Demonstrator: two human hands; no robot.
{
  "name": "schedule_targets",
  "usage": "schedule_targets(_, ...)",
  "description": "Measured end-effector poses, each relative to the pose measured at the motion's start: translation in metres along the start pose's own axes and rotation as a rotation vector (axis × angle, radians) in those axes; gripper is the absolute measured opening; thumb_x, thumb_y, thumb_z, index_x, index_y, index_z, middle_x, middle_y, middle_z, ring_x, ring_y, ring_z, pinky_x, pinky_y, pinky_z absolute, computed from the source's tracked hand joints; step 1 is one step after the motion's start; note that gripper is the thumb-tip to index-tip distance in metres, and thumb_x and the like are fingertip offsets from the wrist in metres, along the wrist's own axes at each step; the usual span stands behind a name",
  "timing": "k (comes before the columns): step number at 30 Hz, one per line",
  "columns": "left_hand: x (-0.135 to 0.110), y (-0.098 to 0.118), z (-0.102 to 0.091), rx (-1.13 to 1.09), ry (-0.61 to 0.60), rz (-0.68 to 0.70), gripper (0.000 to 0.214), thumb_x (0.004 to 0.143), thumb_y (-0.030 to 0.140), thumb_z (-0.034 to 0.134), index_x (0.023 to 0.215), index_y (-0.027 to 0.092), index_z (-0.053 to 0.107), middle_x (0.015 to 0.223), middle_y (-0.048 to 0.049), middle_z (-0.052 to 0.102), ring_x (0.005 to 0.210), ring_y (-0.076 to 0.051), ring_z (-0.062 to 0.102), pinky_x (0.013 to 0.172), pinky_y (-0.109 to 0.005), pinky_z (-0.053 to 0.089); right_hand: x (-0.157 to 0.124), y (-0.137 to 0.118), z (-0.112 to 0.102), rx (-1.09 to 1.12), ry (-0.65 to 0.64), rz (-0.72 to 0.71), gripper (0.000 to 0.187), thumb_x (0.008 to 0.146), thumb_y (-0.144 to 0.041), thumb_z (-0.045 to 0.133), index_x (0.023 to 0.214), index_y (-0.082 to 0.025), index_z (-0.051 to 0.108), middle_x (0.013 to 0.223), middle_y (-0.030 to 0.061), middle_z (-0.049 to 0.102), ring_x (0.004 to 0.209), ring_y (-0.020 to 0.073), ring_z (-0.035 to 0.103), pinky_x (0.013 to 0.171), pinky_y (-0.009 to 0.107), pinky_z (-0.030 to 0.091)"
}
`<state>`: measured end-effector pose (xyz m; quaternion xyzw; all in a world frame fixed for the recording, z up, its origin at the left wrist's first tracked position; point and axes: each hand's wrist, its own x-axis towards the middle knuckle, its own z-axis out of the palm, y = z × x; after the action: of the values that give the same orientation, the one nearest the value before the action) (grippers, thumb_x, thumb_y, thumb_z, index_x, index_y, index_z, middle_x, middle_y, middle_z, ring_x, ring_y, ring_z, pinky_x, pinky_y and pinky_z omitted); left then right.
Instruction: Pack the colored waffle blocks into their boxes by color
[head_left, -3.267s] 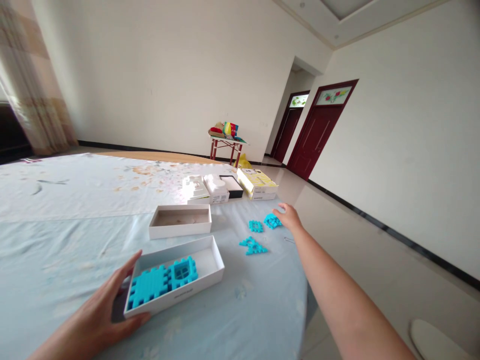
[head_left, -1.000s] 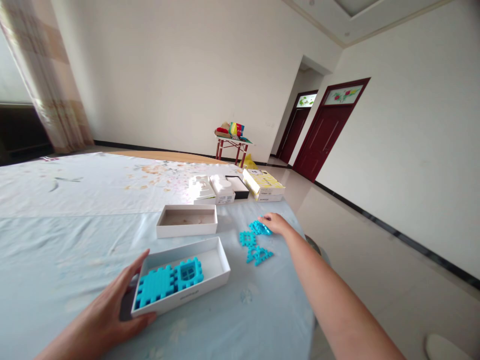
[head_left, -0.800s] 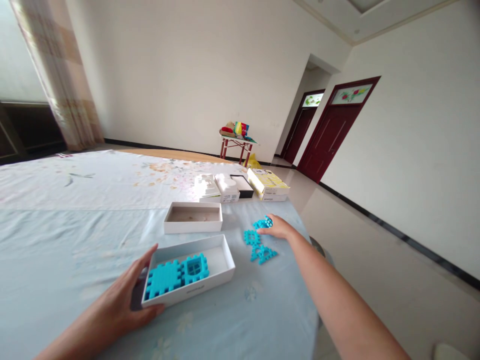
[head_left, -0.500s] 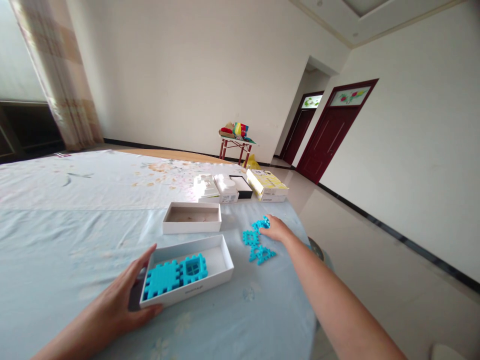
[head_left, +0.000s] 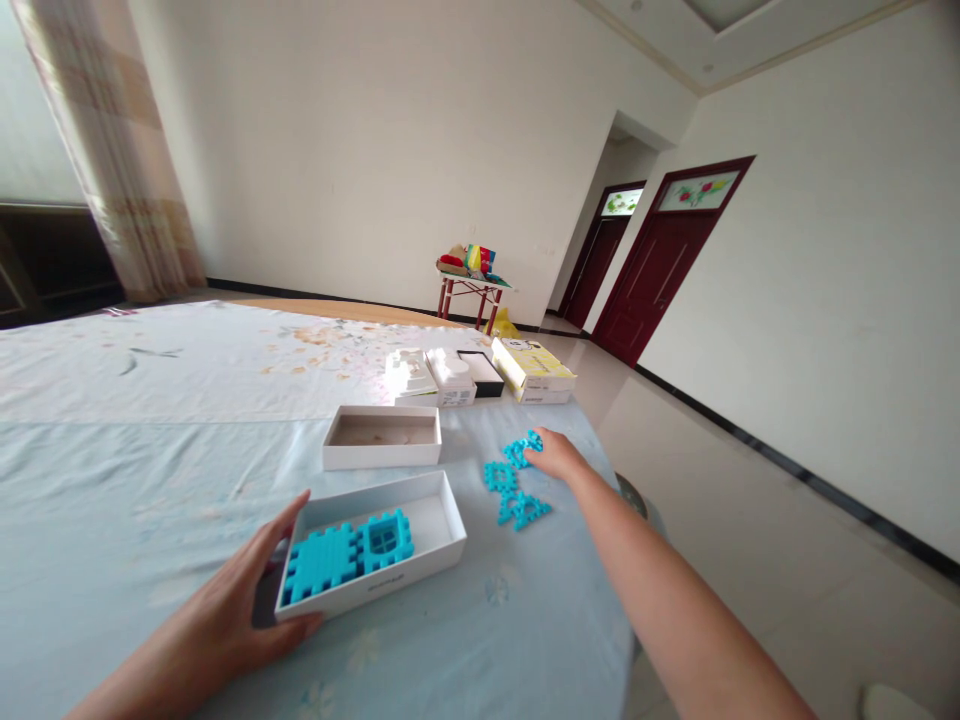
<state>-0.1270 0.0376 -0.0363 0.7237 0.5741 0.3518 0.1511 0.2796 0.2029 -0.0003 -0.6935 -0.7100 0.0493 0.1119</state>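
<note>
My left hand [head_left: 259, 595] grips the left end of a white open box [head_left: 455, 545], thumb on the near wall and fingers on the far side. Inside lie a solid blue interlocking block [head_left: 321, 563] and a blue block with a window frame [head_left: 385, 538], side by side. Over to the right, my right hand [head_left: 555, 455] has its fingers closed on a blue interlocking block [head_left: 519, 450], partly hidden by them. Just nearer on the cloth are a square blue block [head_left: 500, 477] and triangular blue blocks [head_left: 529, 511].
A second white box [head_left: 382, 458] stands behind the first. Farther back are white boxes [head_left: 454, 378], a black-rimmed tray [head_left: 484, 375] and a yellow-and-white box [head_left: 536, 372]. The table edge curves close beneath my right forearm. A stool [head_left: 632, 495] stands beyond that edge.
Little differs. My right hand has shifted very slightly at the blue block, and my left hand keeps its hold on the box. The view has moved slightly.
</note>
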Motion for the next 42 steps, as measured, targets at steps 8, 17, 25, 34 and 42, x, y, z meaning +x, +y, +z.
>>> schedule_targets(8, 0.001, 0.001, -0.002, 0.019, -0.028, 0.006, 0.085, 0.065, 0.038, 0.06, 0.139, 0.025, 0.02, 0.122, -0.0113, 0.055, 0.106, -0.028, 0.057, 0.087, -0.038, 0.046, 0.007, 0.003, -0.008, -0.093, 0.056, 0.093, 0.04, 0.078, -0.029, 0.045, 0.117, -0.018, 0.048, 0.105, 0.013, 0.062, 0.097, 0.0258, 0.057, 0.076, 0.031, 0.039)
schedule_targets(17, -0.001, 0.003, 0.002, 0.002, 0.0, -0.013, 0.083, 0.065, 0.038, 0.058, 0.138, 0.025, 0.022, 0.123, -0.0111, 0.054, 0.108, -0.03, 0.055, 0.091, -0.042, 0.043, 0.009, 0.022, -0.002, -0.124, 0.062, 0.083, 0.054, 0.078, -0.032, 0.05, 0.127, -0.013, 0.037, 0.116, 0.0179, 0.055, 0.105, 0.0276, 0.053, 0.08, 0.033, 0.04)
schedule_targets(25, 0.001, 0.0, 0.0, 0.031, -0.013, 0.002, 0.086, 0.064, 0.037, 0.061, 0.139, 0.024, 0.021, 0.123, -0.0106, 0.055, 0.107, -0.028, 0.056, 0.089, -0.038, 0.045, 0.006, 0.031, -0.004, -0.057, 0.097, 0.02, 0.054, 0.076, -0.03, 0.053, 0.127, -0.02, 0.038, 0.12, 0.0108, 0.055, 0.108, 0.0225, 0.052, 0.084, 0.03, 0.039)
schedule_targets(34, 0.002, -0.001, -0.004, 0.043, -0.078, 0.014, 0.086, 0.067, 0.038, 0.06, 0.14, 0.023, 0.017, 0.124, -0.0118, 0.054, 0.107, -0.027, 0.056, 0.086, -0.035, 0.047, -0.001, 0.032, -0.001, 0.049, 0.079, -0.022, 0.062, 0.07, -0.033, 0.061, 0.127, -0.02, 0.04, 0.118, 0.0101, 0.056, 0.107, 0.0226, 0.053, 0.087, 0.031, 0.04)
schedule_targets(42, 0.002, 0.003, -0.007, 0.056, -0.102, 0.018, 0.086, 0.069, 0.038, 0.059, 0.14, 0.022, 0.014, 0.123, -0.0133, 0.054, 0.11, -0.027, 0.054, 0.086, -0.034, 0.047, -0.004, 0.044, 0.004, 0.113, 0.153, -0.008, 0.051, 0.075, -0.033, 0.058, 0.122, -0.019, 0.044, 0.119, 0.0097, 0.056, 0.109, 0.0222, 0.052, 0.089, 0.032, 0.04)
